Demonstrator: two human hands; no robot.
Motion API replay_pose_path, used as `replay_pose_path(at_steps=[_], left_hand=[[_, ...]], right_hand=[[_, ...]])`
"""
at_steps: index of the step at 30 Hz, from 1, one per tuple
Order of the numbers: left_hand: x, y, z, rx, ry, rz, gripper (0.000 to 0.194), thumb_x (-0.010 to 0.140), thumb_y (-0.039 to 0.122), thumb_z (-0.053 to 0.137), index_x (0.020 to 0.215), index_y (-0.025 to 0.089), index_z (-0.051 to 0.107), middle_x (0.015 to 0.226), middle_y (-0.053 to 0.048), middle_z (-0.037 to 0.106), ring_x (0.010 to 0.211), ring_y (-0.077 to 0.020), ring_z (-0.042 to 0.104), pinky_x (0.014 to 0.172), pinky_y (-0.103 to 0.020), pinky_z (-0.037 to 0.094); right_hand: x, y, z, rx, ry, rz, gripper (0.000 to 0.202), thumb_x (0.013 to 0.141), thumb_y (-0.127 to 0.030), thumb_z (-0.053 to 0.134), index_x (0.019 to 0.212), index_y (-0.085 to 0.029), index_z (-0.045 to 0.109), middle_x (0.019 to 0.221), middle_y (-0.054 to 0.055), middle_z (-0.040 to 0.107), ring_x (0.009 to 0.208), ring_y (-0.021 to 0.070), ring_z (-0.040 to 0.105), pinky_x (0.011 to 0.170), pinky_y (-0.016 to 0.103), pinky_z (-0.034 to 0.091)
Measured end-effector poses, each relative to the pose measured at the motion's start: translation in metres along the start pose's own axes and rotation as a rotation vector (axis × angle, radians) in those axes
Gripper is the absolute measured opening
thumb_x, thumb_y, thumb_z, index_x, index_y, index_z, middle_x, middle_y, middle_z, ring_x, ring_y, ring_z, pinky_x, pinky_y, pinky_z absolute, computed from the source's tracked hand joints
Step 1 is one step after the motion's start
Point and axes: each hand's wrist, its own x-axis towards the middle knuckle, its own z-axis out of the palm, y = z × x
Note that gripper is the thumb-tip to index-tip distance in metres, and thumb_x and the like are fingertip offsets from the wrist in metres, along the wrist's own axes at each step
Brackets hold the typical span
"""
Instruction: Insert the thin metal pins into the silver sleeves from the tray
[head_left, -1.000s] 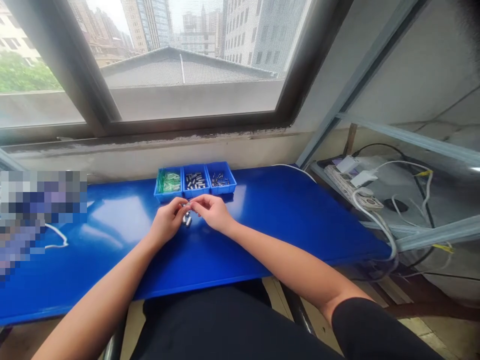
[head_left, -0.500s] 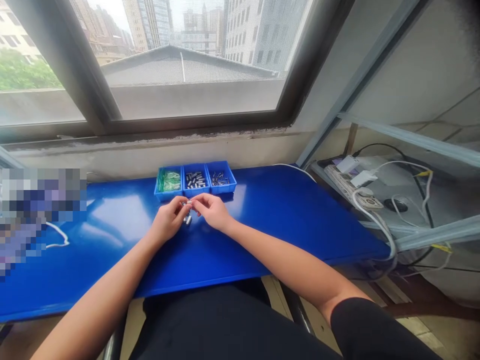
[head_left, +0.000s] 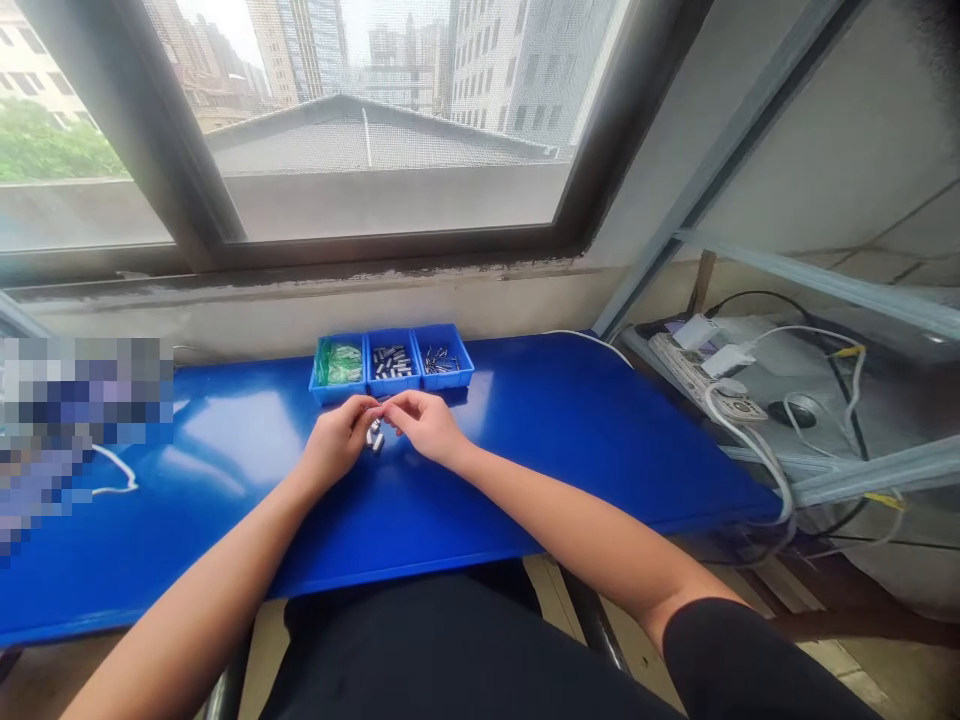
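My left hand (head_left: 339, 432) and my right hand (head_left: 429, 425) meet fingertip to fingertip above the blue table. Both are closed in a pinch. A small silvery piece showed between them a moment earlier; the fingers now cover nearly all of it, so its exact kind is unclear. Just below the fingertips, several short metal cylinders (head_left: 378, 441) lie on the table. Behind the hands stand three joined blue bins: the left bin (head_left: 315, 391) holds a green plastic bag (head_left: 343, 364), the middle one short metal cylinders (head_left: 391, 362), the right one thin dark metal pins (head_left: 441, 360).
The blue table (head_left: 570, 430) runs along the wall beneath a window (head_left: 397, 200). To the right is a metal frame (head_left: 825, 275) with a power strip (head_left: 712, 375) and white cables (head_left: 750, 440). A white cord (head_left: 116, 465) lies at the left, by a blurred-out area.
The silvery piece between my fingertips has become mostly hidden as the fingers shifted slightly. More of the loose cylinders below now shows. The bins have stayed in place.
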Motion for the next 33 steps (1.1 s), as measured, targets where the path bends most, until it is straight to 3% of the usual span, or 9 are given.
replay_pose_path(at_steps=[7,15,27,33], left_hand=[[-0.0006,0.0005,-0.0012,-0.02,0.002,-0.05,0.033,0.093,0.043,0.042,0.084,0.017,0.06,0.061,0.002,0.057,0.053,-0.0104,0.049,0.051,-0.021,0.037],[-0.001,-0.0017,0.0026,-0.121,0.002,0.008,0.03,0.088,0.04,0.056,0.108,0.019,0.06,0.055,0.006,0.05,0.048,-0.0082,0.045,0.051,-0.019,0.038],[-0.0003,-0.0044,0.0007,-0.028,0.016,0.005,0.03,0.091,0.043,0.047,0.09,0.017,0.063,0.065,0.002,0.06,0.055,-0.0094,0.049,0.054,-0.02,0.039],[-0.0005,-0.0024,-0.0011,-0.052,-0.014,0.0,0.034,0.092,0.043,0.045,0.079,0.016,0.062,0.062,0.002,0.056,0.055,-0.0094,0.047,0.053,-0.02,0.037]], right_hand=[[-0.0007,0.0005,0.0037,0.061,-0.012,-0.018,0.034,0.072,-0.045,0.07,0.088,-0.016,0.067,0.075,0.003,0.068,0.061,0.0113,0.058,0.059,0.026,0.049],[0.0036,-0.0017,0.0013,0.104,0.037,0.069,0.031,0.071,-0.047,0.069,0.078,-0.017,0.065,0.069,0.001,0.066,0.055,0.0099,0.055,0.054,0.025,0.048],[0.0007,0.0003,0.0022,0.07,0.011,-0.002,0.034,0.073,-0.047,0.068,0.088,-0.017,0.067,0.078,0.004,0.069,0.063,0.0122,0.059,0.059,0.027,0.051],[0.0008,0.0002,0.0034,0.094,0.006,0.006,0.035,0.072,-0.048,0.069,0.087,-0.017,0.067,0.079,0.004,0.07,0.062,0.0123,0.059,0.058,0.027,0.05]])
